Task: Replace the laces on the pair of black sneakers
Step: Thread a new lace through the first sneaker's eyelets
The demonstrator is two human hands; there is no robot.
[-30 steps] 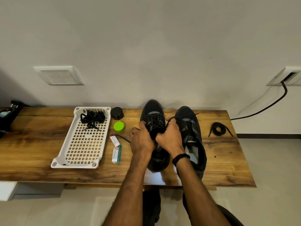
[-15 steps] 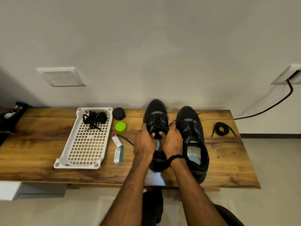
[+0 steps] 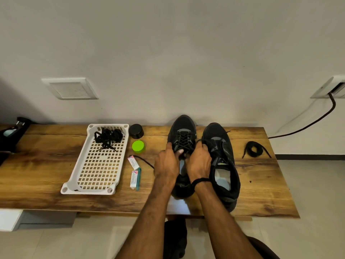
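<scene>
A plain off-white wall fills the far side, evenly lit, with a shadow darkening its left edge. A white switch plate sits on it at left. At far right is a white socket, and a black cable leaves it and curves down toward the table's far right corner. The table is a long slab of brown wood with strong grain, its far edge against the wall. Below it at near left stands a white unit. The floor is pale tile, and a dark skirting runs along the wall's foot at right.
</scene>
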